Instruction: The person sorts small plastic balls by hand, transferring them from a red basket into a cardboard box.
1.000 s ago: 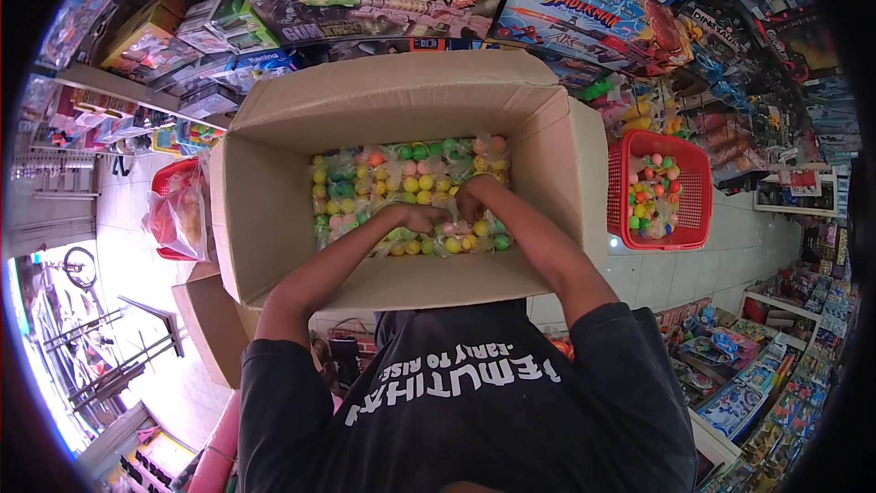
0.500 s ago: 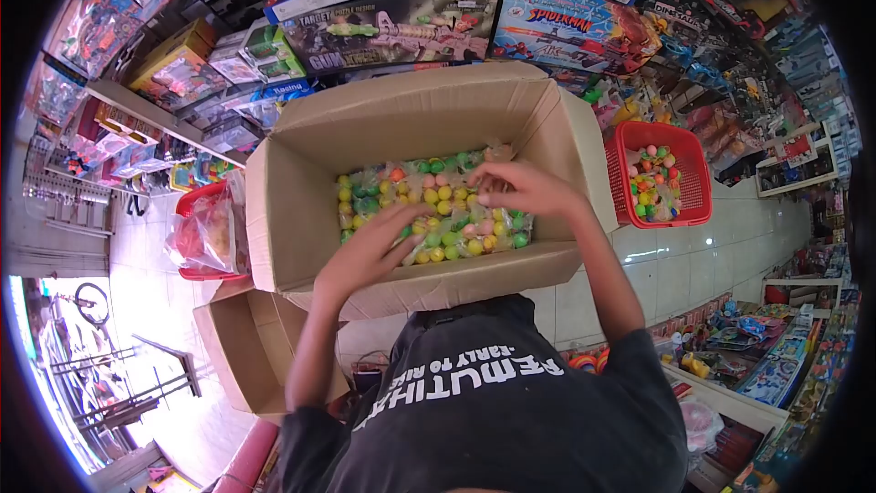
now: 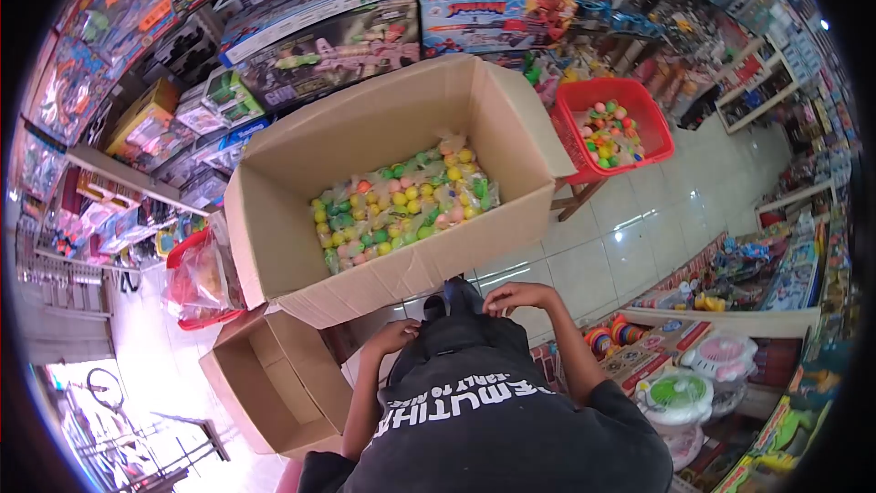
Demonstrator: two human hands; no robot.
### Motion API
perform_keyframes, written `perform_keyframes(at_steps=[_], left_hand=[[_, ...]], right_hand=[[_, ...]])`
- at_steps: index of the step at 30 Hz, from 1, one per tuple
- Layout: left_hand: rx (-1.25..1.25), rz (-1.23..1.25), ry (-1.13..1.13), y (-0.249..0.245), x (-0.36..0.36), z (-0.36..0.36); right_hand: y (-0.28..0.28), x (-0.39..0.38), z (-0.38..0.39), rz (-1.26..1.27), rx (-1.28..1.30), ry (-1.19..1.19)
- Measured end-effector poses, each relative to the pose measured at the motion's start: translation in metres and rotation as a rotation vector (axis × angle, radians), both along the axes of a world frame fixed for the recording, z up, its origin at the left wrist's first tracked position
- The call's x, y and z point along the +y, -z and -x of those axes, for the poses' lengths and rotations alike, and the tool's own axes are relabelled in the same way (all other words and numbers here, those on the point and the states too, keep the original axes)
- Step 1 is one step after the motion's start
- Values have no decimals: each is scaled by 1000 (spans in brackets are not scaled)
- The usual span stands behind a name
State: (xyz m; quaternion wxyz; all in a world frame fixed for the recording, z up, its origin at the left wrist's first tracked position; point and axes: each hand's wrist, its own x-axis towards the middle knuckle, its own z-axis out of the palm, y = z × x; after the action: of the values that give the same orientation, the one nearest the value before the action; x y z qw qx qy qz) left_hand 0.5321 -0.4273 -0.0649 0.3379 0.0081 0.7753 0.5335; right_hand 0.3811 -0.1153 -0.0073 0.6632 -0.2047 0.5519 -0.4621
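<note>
A large cardboard box (image 3: 365, 288) stands in front of me, its floor covered with clear bags of small colourful balls (image 3: 401, 205), mostly yellow, green and pink. Both hands are outside the box, near my waist. My left hand (image 3: 394, 336) is beside the dark shirt (image 3: 474, 383), its fingers loosely bent and holding nothing that I can see. On the other side, my right hand (image 3: 522, 297) hangs with bent, slightly parted fingers near the shirt's edge, apparently holding nothing.
Right of the box, a red basket (image 3: 659, 137) holds more colourful balls, raised on a wooden stool (image 3: 577, 198). A smaller cardboard box (image 3: 274, 370) and a red basket with plastic bags (image 3: 196, 288) are at left. Boxed toys (image 3: 328, 50) line the back; shelves of toys stand at right.
Both hands have left the bags of balls and drawn back out of the box to my waist. The view has shifted, so the box now appears tilted and further left.
</note>
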Motion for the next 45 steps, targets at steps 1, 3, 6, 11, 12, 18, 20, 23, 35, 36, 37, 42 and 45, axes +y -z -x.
perform_keyframes(at_steps=[1,3,6,11,12,18,20,23,35,36,37,42,45], left_hand=[[-9,85,62,30,0,-1],[-3,174,143,85,-1,1],[69,117,12,142,4,5],[-305,158,-200,170,19,17],[-347,156,-171,169,26,23],[-319,72,-44,180,67,56],[-313,35,-189,198,88,62],[-106,75,163,224,116,97],[71,200,263,171,315,235],[121,177,326,134,334,247],[118,177,332,123,351,257],[306,-196,226,40,421,302],[320,-301,142,-12,447,332]], right_hand=[[27,9,-9,-133,17,153],[90,29,-27,-313,40,496],[169,61,-63,-466,82,911],[209,90,-106,-638,31,1312],[210,97,-106,-636,32,1335],[211,147,-97,-708,98,1417],[212,168,-90,-664,57,1422],[204,201,-75,-586,-19,1356],[200,324,-49,-575,-56,1368],[199,329,-48,-580,-63,1372],[196,333,-46,-557,-44,1415],[179,340,-7,-458,-26,1529],[159,340,33,-365,27,1536]])
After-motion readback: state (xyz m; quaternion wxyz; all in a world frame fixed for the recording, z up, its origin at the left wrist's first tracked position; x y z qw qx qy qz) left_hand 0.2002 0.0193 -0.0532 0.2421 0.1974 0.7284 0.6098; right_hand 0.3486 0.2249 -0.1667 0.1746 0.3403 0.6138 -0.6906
